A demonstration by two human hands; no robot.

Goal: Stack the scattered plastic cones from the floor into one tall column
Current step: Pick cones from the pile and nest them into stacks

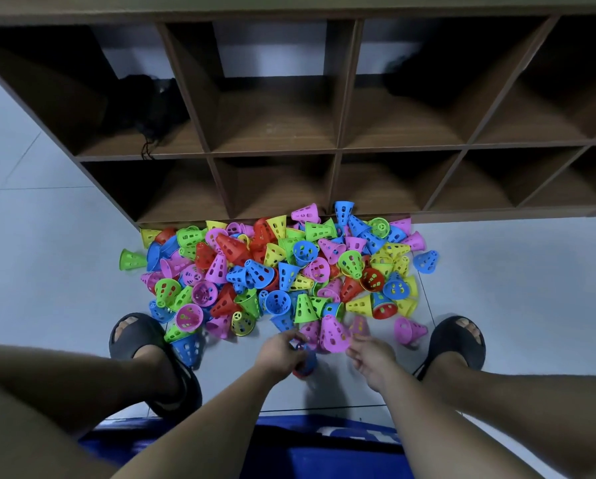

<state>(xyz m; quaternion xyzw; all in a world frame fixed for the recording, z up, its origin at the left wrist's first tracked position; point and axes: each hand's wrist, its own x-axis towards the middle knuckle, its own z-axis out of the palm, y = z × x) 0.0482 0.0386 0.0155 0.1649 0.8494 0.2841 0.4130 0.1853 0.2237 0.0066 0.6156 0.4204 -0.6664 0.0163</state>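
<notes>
Cones (276,267): heaped on the floor (65,271), against the far shelf unit (276,126).
Left hand (281,350): fingers curled round a short blue-and-red stack (306,364), near centre.
Right hand (371,356): fingers bent just beside a pink cone (334,335); too blurred to tell whether they pinch it.
Handling: probably light, stiff, perforated plastic; best taken by the side wall.

floor (30,271): pale grey tiles | brown wooden cubby shelf (338,146) against wall
</notes>
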